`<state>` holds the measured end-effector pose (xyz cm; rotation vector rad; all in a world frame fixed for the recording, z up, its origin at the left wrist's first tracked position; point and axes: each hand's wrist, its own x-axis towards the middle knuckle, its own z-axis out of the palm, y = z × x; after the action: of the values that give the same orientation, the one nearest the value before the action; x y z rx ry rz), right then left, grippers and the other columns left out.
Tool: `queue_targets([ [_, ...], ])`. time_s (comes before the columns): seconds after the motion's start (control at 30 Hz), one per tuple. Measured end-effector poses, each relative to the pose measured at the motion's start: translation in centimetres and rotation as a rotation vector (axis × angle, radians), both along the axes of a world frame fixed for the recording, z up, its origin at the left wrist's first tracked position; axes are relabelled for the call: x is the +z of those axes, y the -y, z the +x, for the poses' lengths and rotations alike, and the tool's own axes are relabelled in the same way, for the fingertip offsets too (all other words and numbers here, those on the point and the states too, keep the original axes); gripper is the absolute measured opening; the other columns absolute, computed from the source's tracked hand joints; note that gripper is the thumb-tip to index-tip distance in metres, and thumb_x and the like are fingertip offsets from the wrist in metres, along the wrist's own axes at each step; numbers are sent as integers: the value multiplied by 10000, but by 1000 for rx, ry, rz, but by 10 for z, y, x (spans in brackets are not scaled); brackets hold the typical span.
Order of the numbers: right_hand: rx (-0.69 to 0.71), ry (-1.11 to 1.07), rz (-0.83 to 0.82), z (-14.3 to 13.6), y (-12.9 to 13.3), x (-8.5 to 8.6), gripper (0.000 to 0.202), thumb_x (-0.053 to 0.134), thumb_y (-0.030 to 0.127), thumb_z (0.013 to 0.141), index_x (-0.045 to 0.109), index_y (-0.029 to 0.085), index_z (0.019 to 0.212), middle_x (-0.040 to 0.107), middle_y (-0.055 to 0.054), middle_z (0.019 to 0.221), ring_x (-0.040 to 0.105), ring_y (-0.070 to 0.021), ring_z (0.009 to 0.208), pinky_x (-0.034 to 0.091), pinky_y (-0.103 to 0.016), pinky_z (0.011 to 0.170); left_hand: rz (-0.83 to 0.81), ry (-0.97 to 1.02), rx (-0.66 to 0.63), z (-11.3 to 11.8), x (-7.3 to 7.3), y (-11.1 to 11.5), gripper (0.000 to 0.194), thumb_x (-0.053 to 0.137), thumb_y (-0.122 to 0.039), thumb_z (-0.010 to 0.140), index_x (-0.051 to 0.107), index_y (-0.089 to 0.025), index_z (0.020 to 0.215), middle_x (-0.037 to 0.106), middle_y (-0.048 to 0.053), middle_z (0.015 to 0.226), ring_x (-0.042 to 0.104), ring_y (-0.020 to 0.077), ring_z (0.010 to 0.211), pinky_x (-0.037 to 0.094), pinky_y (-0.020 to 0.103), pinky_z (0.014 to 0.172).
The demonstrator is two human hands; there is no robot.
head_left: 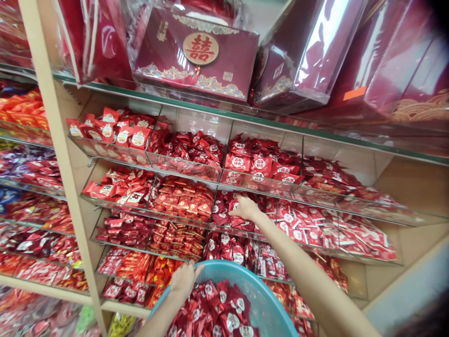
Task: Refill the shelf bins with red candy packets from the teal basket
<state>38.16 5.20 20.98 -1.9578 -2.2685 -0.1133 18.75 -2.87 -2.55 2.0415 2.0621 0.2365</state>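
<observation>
- Right hand [246, 208] is partly curled, fingertips aimed left and set against dark-red packets [219, 206] in the shelf bin; whether one is pinched cannot be told.
- Bin packets are spread under and just left of the fingertips; more are seen right of the knuckles.
- Packets are piled at mixed angles, so no single long axis can be read.
- Right forearm is angled up and left, passed over the glass lip [228, 228] at the bin front.
- Basket [224, 266] is placed below the right hand, nearer the body; similar packets [210, 306] are heaped inside.
- Left hand [184, 278] is closed on the basket rim, at its far left side; no packet is seen in it.
- Bin is lined up above and right of the left hand; its packets are reached by the right hand, the nearer one.
- Gold-marked packets [184, 201] are stacked left of the right hand, white-and-red ones [301, 220] right of it.
</observation>
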Motion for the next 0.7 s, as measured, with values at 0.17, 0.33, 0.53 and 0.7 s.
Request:
queue_targets([
  [0.17,-73,-46,30,3,3,6,491,584,403,654,475,185,1080,585,-113,1046,551,-253,967,411,-302,727,20,-1,-12,0,-1,0,532,207,-538,842,550,-158,986,638,127,910,610,250,847,461,344,690],
  [0.33,-120,-73,42,-2,10,5,420,520,393,697,472,184,1058,572,-117,1054,545,-258,974,413,-313,719,11,-10,-14,-1,-2,0,538,207,-541,841,545,-156,1007,635,130,918,607,245,854,457,331,693],
  [0.53,-145,-23,-10,-19,23,-7,542,562,405,691,396,164,1148,499,-147,1115,543,-278,975,426,-352,726,7,-4,-8,0,-4,-1,545,200,-550,838,538,-159,1007,633,133,925,608,243,850,458,338,690],
  [0.7,-160,70,-76,-25,24,-8,695,708,383,565,398,163,1146,463,-155,1136,518,-301,1016,425,-367,765,-13,-1,-10,0,1,1,532,211,-532,843,532,-156,1040,626,142,954,598,240,887,448,333,726],
])
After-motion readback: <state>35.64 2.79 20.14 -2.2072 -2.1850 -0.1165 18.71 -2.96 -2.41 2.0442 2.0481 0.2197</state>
